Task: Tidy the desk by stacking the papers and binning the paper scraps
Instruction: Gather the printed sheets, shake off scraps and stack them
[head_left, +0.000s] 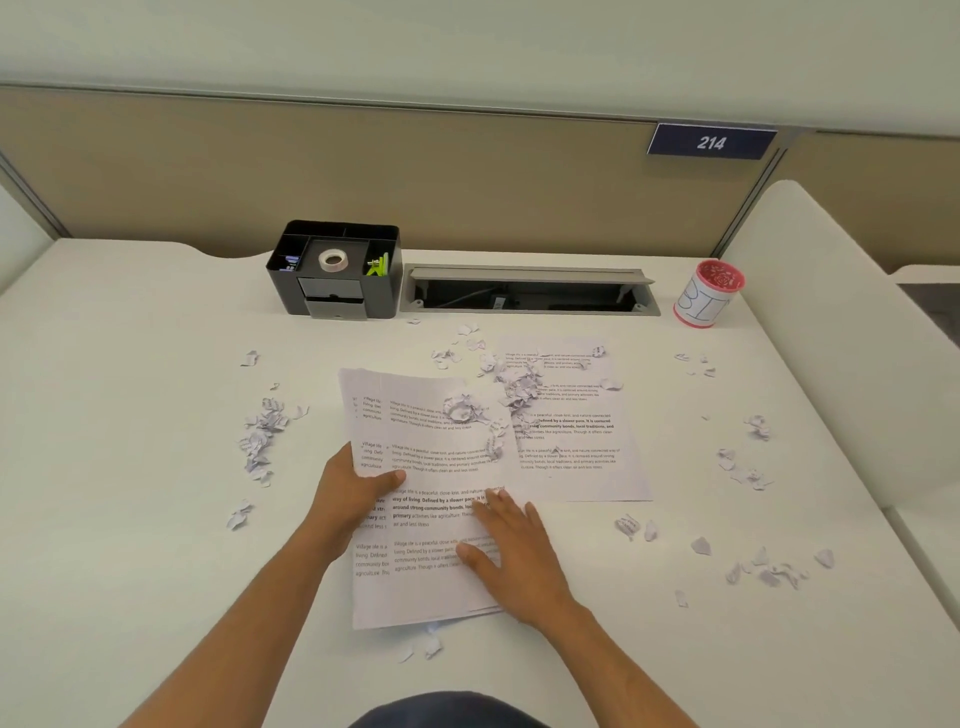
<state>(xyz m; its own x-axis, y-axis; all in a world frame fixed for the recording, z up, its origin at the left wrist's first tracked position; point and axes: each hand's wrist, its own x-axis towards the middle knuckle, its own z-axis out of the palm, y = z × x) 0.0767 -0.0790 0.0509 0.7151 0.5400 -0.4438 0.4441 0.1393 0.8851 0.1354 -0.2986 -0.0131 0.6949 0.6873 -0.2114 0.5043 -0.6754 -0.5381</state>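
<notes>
Head view shows the stack (431, 499) of printed sheets lying near the front middle of the table (130, 415), with the left hand (353, 491) pinching its left edge, thumb on top and fingers underneath, lifting that side slightly. The right hand (511, 545) lies flat and open on the lower right of the stack, fingers straight, pressing it down and gripping nothing. A single sheet (571, 415) lies just right of and behind the stack, their edges overlapping. Scraps (262, 436) are strewn left of the stack; further scraps sit on top of the stack, on the single sheet, and well to the right of it. The bin (709, 293), a small red-rimmed cup, stands far behind and to the right of the stack. Assessment: the sheets are light, thin and limp, will sag if held by one corner, and slide readily over each other and the table; a hold along a long edge with the other palm steadying is sound. Loose scraps on top will spill if the stack tilts. Scraps are featherweight and crumpled, best pinched in clusters or swept together into a cupped palm.
</notes>
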